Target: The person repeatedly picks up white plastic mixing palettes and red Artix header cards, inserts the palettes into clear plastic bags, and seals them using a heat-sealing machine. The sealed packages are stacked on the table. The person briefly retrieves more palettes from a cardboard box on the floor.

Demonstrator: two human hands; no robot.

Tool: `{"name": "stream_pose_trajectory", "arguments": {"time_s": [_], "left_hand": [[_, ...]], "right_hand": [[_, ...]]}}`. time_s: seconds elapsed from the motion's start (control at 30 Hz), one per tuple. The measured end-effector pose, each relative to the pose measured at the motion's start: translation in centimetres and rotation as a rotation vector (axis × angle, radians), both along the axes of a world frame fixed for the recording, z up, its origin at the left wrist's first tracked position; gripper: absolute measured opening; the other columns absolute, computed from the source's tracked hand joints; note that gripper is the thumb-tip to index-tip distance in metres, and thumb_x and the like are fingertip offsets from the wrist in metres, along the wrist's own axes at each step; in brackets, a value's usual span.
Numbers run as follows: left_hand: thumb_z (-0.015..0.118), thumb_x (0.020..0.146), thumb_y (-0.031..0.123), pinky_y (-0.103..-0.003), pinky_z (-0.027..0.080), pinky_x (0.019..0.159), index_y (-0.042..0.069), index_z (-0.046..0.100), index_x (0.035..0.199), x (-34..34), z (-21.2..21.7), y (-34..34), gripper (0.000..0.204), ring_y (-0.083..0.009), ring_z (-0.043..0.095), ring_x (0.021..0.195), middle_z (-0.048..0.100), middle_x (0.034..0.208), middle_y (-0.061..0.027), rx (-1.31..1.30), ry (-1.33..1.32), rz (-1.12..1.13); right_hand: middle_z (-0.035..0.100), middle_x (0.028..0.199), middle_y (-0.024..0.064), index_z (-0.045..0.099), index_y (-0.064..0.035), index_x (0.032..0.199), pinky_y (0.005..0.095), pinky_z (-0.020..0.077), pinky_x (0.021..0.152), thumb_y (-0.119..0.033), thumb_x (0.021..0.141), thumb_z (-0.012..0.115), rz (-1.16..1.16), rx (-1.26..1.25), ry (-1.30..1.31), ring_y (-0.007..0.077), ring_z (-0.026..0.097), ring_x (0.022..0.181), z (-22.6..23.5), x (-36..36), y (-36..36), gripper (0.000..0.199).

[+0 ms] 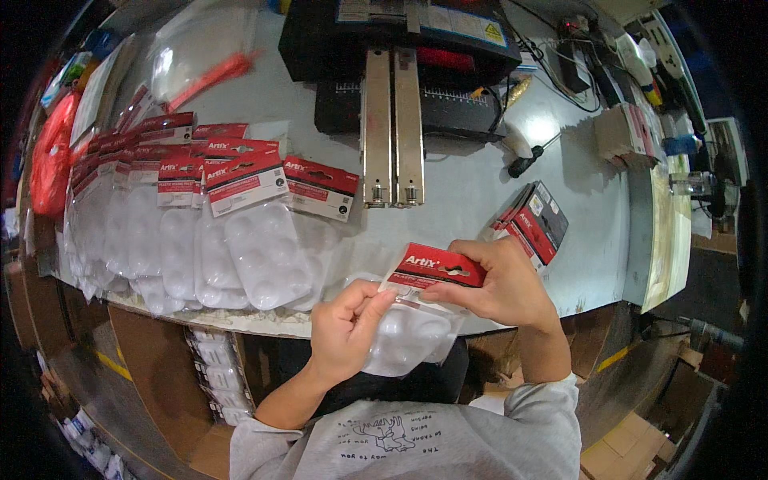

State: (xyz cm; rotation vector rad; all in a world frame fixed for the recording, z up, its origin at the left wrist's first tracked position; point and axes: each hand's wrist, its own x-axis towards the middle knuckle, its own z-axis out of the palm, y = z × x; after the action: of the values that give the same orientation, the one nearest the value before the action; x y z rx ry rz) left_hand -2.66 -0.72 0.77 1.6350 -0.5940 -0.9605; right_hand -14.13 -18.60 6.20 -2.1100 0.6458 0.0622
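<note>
In front of me, at the table's near edge, my right hand [504, 284] grips a red header card [442, 266] with a hang hole, thumb below and fingers over its right end. My left hand [346, 324] pinches the top of a clear plastic bag [448, 324] at the card's lower left corner. Inside that bag sits a white plastic palette [400, 340] with round wells, hanging past the table edge. The card lies over the bag's mouth; whether it is fastened there I cannot tell. A small stack of red and black cards [540, 228] lies just beyond my right hand.
Many bagged white palettes with red cards [244, 180] overlap on the left. A black machine [400, 40] with two metal bars [392, 128] reaches toward me at the centre. Right of it are a screwdriver [524, 164], cables and a brown card stack [620, 136]. A red plastic bundle [52, 160] lies far left.
</note>
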Motion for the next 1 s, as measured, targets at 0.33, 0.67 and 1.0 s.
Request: {"name": "stream_pose_trajectory", "arguments": {"time_s": [0.33,0.67,1.0], "left_hand": [[0.057,0.09,0.013,-0.018,0.036,0.059,-0.002,0.062,0.081,0.8,-2.0,0.1,0.018,-0.0038,0.044,0.066,0.057,0.072,0.002,-0.136,0.061,0.309],[0.044,0.095,0.018,-0.027,0.037,0.064,-0.001,0.048,0.08,2.6,-3.2,-2.4,0.025,-0.0129,0.04,0.066,0.046,0.068,-0.0063,0.029,-0.256,0.252],[0.043,0.096,0.018,-0.028,0.036,0.062,0.002,0.045,0.077,3.7,-7.3,-4.3,0.025,-0.0126,0.041,0.067,0.046,0.068,-0.0034,-0.033,-0.235,0.326]], "right_hand": [[0.063,0.068,0.0053,0.067,0.0042,0.09,0.0203,0.0463,0.051,-0.014,0.085,0.065,-0.353,0.753,0.037,0.0083,0.057,0.057,-3.7,-2.6,0.5,0.019],[0.063,0.075,0.0079,0.063,0.0048,0.087,0.0237,0.0472,0.056,-0.012,0.087,0.059,-0.608,0.854,-0.173,0.0118,0.058,0.06,-6.9,0.4,1.9,0.018],[0.064,0.073,0.0081,0.064,0.0027,0.087,0.0231,0.0471,0.053,-0.014,0.088,0.058,-0.659,0.782,-0.398,0.0111,0.057,0.057,-9.0,2.4,0.7,0.018]]}}
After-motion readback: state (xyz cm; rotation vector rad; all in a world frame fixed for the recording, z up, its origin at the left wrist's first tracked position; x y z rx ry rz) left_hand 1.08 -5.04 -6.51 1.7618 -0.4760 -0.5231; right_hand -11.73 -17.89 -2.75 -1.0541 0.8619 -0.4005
